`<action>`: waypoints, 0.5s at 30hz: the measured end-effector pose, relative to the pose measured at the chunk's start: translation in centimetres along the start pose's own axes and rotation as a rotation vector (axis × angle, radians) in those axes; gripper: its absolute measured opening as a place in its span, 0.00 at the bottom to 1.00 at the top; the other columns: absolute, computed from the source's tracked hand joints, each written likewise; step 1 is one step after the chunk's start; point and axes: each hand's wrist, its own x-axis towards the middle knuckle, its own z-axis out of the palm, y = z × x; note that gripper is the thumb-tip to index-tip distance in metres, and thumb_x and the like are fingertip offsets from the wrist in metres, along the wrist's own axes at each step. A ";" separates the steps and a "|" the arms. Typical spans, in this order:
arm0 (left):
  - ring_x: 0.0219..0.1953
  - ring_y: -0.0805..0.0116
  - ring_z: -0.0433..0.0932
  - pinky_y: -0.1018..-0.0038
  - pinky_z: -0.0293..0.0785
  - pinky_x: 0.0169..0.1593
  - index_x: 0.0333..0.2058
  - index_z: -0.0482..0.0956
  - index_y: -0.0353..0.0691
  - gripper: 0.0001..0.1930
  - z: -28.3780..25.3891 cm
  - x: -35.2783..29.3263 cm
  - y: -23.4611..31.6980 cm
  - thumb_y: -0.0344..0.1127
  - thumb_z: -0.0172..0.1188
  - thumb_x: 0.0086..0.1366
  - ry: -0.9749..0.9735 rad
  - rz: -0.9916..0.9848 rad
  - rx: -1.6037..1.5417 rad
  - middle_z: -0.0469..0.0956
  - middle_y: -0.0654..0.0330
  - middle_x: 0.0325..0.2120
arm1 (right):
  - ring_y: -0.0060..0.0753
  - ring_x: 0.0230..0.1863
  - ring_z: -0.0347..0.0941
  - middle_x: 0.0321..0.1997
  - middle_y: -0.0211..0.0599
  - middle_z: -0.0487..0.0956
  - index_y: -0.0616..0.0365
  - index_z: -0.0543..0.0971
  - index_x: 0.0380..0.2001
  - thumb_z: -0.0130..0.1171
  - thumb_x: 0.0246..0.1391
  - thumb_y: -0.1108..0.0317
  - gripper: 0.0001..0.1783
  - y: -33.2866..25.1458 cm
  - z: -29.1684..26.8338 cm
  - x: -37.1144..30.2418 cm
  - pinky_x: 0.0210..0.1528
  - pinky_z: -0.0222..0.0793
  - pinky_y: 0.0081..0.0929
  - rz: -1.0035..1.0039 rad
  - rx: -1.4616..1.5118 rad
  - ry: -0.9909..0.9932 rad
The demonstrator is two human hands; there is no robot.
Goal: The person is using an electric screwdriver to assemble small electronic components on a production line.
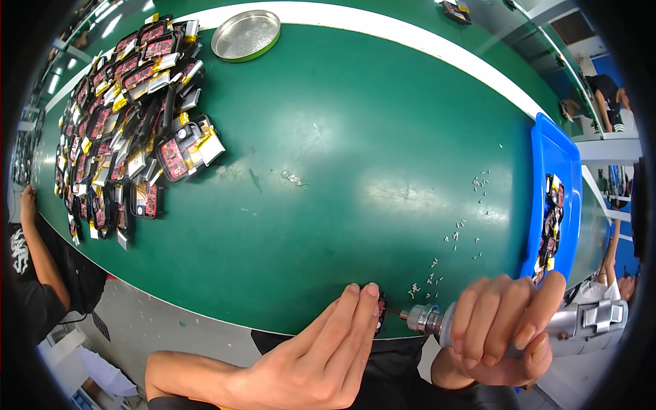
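My left hand (318,352) lies at the table's near edge, fingers long and close together, holding a small black casing (381,313) with a red circuit board. Most of that casing is hidden behind my fingers. My right hand (506,328) is wrapped round a silver electric screwdriver (425,320), held sideways. Its thin bit points left at the casing's side; whether the tip touches is too small to tell. Loose small screws (414,290) are scattered on the table just beyond the screwdriver.
A large heap of black casings (126,123) with red boards and silver battery packs covers the table's left. A round metal tin (246,35) stands at the back. At the right, a blue tray (572,191) holds more casings. Another person's arm (44,253) is at the far left.
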 end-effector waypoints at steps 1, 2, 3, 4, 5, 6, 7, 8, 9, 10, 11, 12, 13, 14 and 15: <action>0.38 0.58 0.80 0.76 0.78 0.42 0.29 0.81 0.25 0.09 0.1 -0.1 0.0 0.23 0.57 0.48 0.007 -0.015 -0.007 0.80 0.46 0.36 | 0.23 0.08 0.62 0.11 0.31 0.66 0.56 0.62 0.27 0.51 0.55 0.69 0.09 0.2 0.0 0.0 0.14 0.62 0.20 0.005 0.002 -0.001; 0.38 0.58 0.80 0.76 0.78 0.42 0.29 0.81 0.25 0.09 0.2 -0.1 0.1 0.23 0.57 0.48 0.009 -0.015 -0.008 0.80 0.46 0.36 | 0.23 0.08 0.61 0.10 0.31 0.66 0.56 0.62 0.26 0.52 0.55 0.69 0.10 0.0 0.0 0.1 0.14 0.62 0.20 0.007 -0.003 -0.001; 0.38 0.58 0.80 0.76 0.78 0.42 0.29 0.81 0.25 0.09 0.2 0.0 0.2 0.23 0.57 0.49 0.018 -0.010 -0.005 0.80 0.46 0.36 | 0.23 0.08 0.61 0.10 0.31 0.65 0.56 0.62 0.26 0.52 0.55 0.69 0.10 -0.1 0.1 0.1 0.14 0.62 0.20 0.009 -0.009 -0.001; 0.38 0.58 0.80 0.76 0.78 0.42 0.29 0.81 0.25 0.08 0.2 0.1 0.3 0.23 0.57 0.49 0.027 -0.005 -0.002 0.80 0.46 0.35 | 0.23 0.08 0.61 0.10 0.31 0.65 0.56 0.62 0.26 0.52 0.55 0.69 0.10 -0.3 0.2 0.2 0.14 0.62 0.20 0.009 -0.010 -0.003; 0.38 0.58 0.80 0.76 0.78 0.42 0.29 0.81 0.25 0.08 0.1 0.4 0.2 0.23 0.57 0.49 0.026 -0.006 -0.003 0.80 0.46 0.35 | 0.23 0.07 0.61 0.10 0.31 0.65 0.57 0.62 0.25 0.53 0.55 0.69 0.10 -0.3 0.2 0.4 0.14 0.62 0.20 0.037 0.005 -0.017; 0.38 0.57 0.80 0.76 0.78 0.42 0.28 0.80 0.26 0.08 -0.1 0.8 0.0 0.23 0.57 0.49 0.034 0.006 0.013 0.80 0.46 0.35 | 0.24 0.07 0.61 0.11 0.31 0.66 0.57 0.62 0.25 0.53 0.54 0.70 0.11 -0.2 0.2 0.6 0.14 0.62 0.21 0.065 0.021 -0.031; 0.38 0.57 0.80 0.76 0.78 0.42 0.28 0.80 0.26 0.07 -0.2 1.0 0.0 0.23 0.57 0.50 0.042 0.017 0.030 0.80 0.45 0.35 | 0.24 0.07 0.61 0.11 0.31 0.66 0.57 0.62 0.25 0.53 0.54 0.70 0.11 -0.1 0.3 0.8 0.14 0.62 0.21 0.067 0.022 -0.032; 0.38 0.57 0.80 0.76 0.78 0.42 0.28 0.80 0.26 0.07 0.1 0.7 0.0 0.23 0.57 0.50 0.040 0.018 0.031 0.80 0.45 0.35 | 0.24 0.07 0.60 0.11 0.32 0.67 0.57 0.63 0.24 0.53 0.55 0.69 0.11 0.0 0.3 1.0 0.14 0.62 0.21 0.080 0.001 -0.096; 0.39 0.56 0.79 0.74 0.77 0.45 0.29 0.80 0.25 0.10 0.5 0.2 -0.1 0.26 0.56 0.51 0.046 0.027 0.034 0.80 0.44 0.36 | 0.24 0.07 0.60 0.12 0.32 0.67 0.57 0.63 0.23 0.54 0.55 0.69 0.12 0.1 0.4 1.1 0.14 0.62 0.22 0.093 -0.020 -0.161; 0.41 0.55 0.79 0.72 0.77 0.48 0.30 0.80 0.24 0.12 0.8 -0.2 -0.1 0.30 0.54 0.52 0.053 0.037 0.038 0.80 0.43 0.37 | 0.25 0.08 0.61 0.12 0.32 0.69 0.58 0.64 0.24 0.55 0.54 0.70 0.11 0.1 0.4 1.2 0.15 0.63 0.23 0.120 -0.005 -0.178; 0.41 0.55 0.79 0.72 0.77 0.48 0.30 0.80 0.24 0.12 0.8 -0.3 -0.2 0.30 0.54 0.52 0.053 0.040 0.044 0.80 0.43 0.37 | 0.25 0.08 0.61 0.12 0.32 0.69 0.58 0.64 0.24 0.55 0.54 0.70 0.11 0.0 0.5 1.5 0.15 0.63 0.23 0.115 -0.003 -0.180; 0.41 0.55 0.78 0.72 0.77 0.48 0.30 0.79 0.24 0.12 0.6 -0.3 -0.2 0.30 0.54 0.53 0.056 0.040 0.042 0.80 0.43 0.37 | 0.25 0.08 0.61 0.12 0.32 0.69 0.58 0.65 0.24 0.56 0.54 0.70 0.11 -0.2 0.7 1.8 0.15 0.63 0.23 0.135 -0.042 -0.233; 0.41 0.55 0.78 0.72 0.76 0.48 0.30 0.79 0.25 0.12 0.4 -0.2 -0.3 0.30 0.53 0.53 0.059 0.042 0.042 0.79 0.43 0.37 | 0.25 0.08 0.61 0.12 0.31 0.69 0.58 0.66 0.25 0.57 0.53 0.70 0.10 -0.4 1.0 2.0 0.15 0.63 0.22 0.152 -0.082 -0.287; 0.41 0.55 0.78 0.72 0.76 0.48 0.30 0.79 0.25 0.12 0.1 -0.2 -0.3 0.30 0.53 0.53 0.051 0.043 0.061 0.79 0.43 0.37 | 0.25 0.08 0.61 0.10 0.30 0.68 0.58 0.67 0.23 0.59 0.52 0.71 0.11 0.1 1.3 2.0 0.13 0.61 0.21 0.120 -0.066 -0.271; 0.40 0.55 0.79 0.72 0.76 0.47 0.29 0.79 0.25 0.10 -0.2 -0.1 -0.3 0.28 0.54 0.53 0.043 0.028 0.019 0.80 0.43 0.36 | 0.25 0.08 0.61 0.10 0.30 0.68 0.58 0.67 0.23 0.59 0.52 0.71 0.11 0.2 1.5 2.0 0.13 0.61 0.21 0.108 -0.048 -0.279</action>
